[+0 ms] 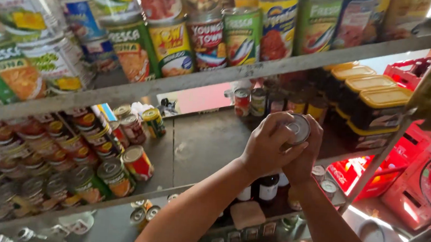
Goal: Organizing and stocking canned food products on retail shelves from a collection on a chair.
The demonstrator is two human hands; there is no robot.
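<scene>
Two hands raised over middle shelf (198, 140), both wrapped on one small tin can (297, 129). Left hand (267, 145) cupped over can's near side, fingers curled tight around body. Right hand (305, 159) gripping from far side and below, fingers closed against can wall. Silver can end facing camera, tilted slightly. Label hidden by fingers, cannot tell contents.

Can held in air above bare grey patch of middle shelf, not touching shelf. Just behind it: row of small cans (273, 102) standing upright at back edge, red and dark labels. Right of those: stacked dark tubs with yellow lids (376, 100), three visible, packed close.

Left part of same shelf: dense pile of flat tins (28, 157) lying stacked, plus red-labelled can on its side (138, 162) near front edge and green-labelled can (115, 175) just beside it, also tipped. Few upright cans (143, 123) further back.

Top shelf (260, 68): tall cans (206, 38) standing in tight row, green, yellow and red labels, fish and tomato pictures.

Bottom shelf: dark bottles with white labels (264, 187) under forearms, small cans scattered left of them. Red plastic crate (370, 176) on floor side, right of rack, beyond metal upright.
</scene>
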